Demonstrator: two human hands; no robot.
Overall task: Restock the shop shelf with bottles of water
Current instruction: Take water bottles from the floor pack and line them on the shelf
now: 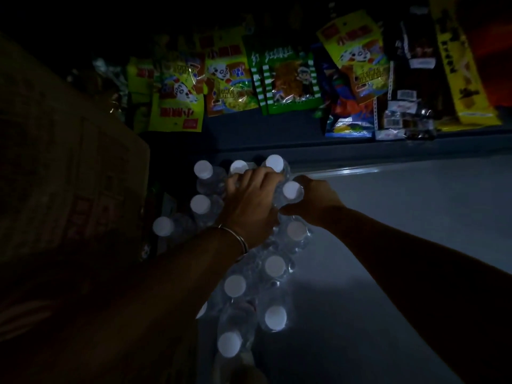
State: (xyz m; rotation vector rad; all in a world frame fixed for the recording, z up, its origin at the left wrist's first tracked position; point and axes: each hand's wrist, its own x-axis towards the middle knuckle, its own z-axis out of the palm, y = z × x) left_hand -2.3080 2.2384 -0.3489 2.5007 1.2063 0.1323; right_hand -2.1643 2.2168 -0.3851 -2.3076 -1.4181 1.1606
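At centre frame we curl both hands into a shrink-wrapped pack of water bottles [249,259]: left hand [253,206] clamped on its plastic wrap, right hand [313,202] gripping beside a cap. We judge we're tearing it open; next, free single bottles.

No legible text on the dim, blurred snack packets [177,92].

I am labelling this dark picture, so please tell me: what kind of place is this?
Most likely a small shop, dimly lit. Snack packets hang in rows above a shelf ledge, and many water bottles with white caps stand below, where the left hand and right hand grip them.
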